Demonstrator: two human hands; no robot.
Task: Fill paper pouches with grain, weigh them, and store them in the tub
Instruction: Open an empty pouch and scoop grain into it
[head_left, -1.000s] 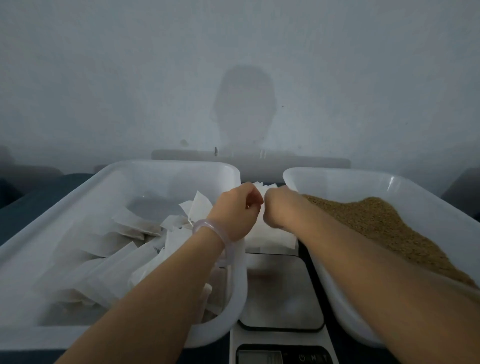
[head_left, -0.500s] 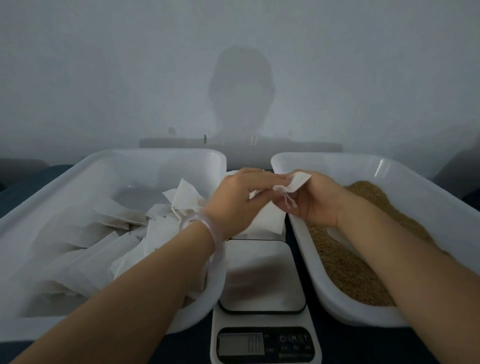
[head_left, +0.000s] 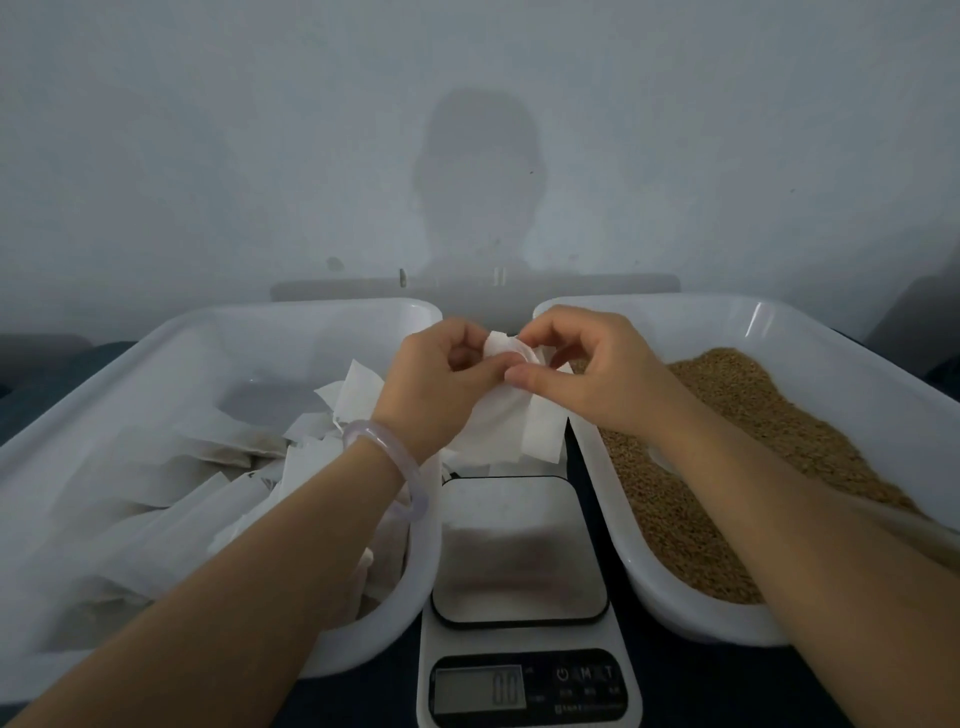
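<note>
Jointly pinching 1 white paper pouch (head_left: 501, 421) at its top: left hand (head_left: 441, 382) and right hand (head_left: 589, 376), fingers curled, above the far edge of the scale (head_left: 519, 551). Round the left wrist, a pale bracelet (head_left: 387, 467). Toward the desk's (head_left: 680, 691) left edge, left tub (head_left: 218, 317) heaped with pouches (head_left: 156, 499); toward its right edge, right tub (head_left: 831, 332) of grain (head_left: 753, 415).

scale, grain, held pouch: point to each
scale (head_left: 519, 545): head view, centre of weighing platform
grain (head_left: 769, 400): head view, top of the heap
pouch (head_left: 501, 347): head view, top edge
</note>
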